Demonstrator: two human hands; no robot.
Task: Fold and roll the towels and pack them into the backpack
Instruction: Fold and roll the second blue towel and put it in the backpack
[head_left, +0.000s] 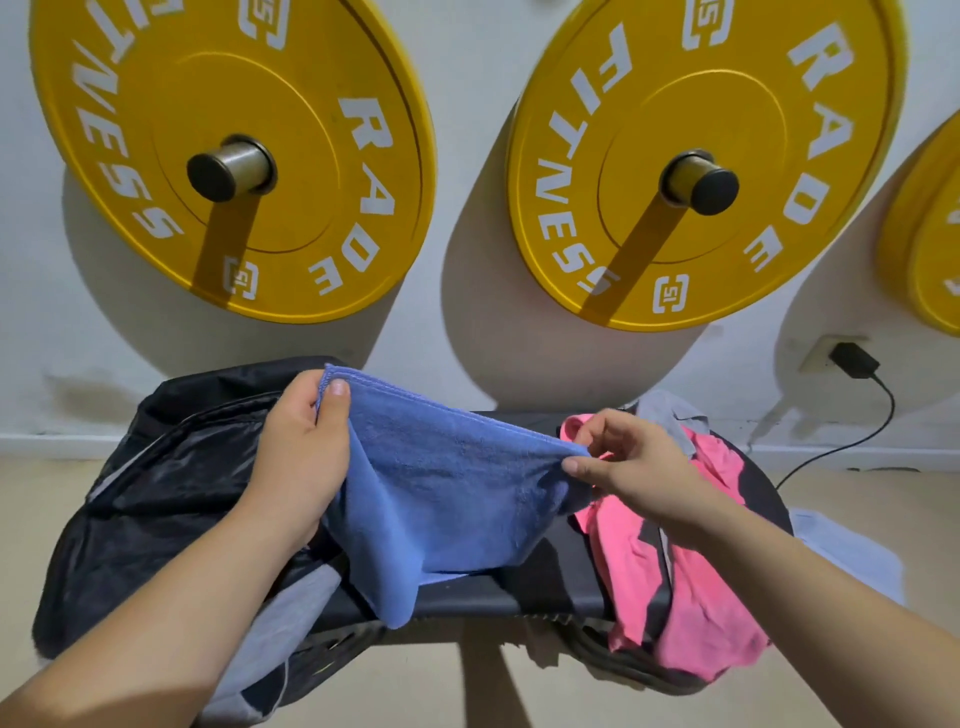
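1. Yellow weight plates (322, 218) hang on a white wall (467, 52).
2. On the black worktop (540, 571), an open black backpack (171, 483) lies at left and a pink towel (711, 597) is heaped at right.
3. The left hand (306, 447) and right hand (639, 467), apart, each pinch a top corner of the blue towel (447, 493), stretched between them. It hangs over the worktop, covering the backpack's right edge.

Three yellow plates (311, 156) (779, 130) (935, 249), two hands (296, 457) (639, 467), one backpack (171, 493), one blue towel (447, 493).
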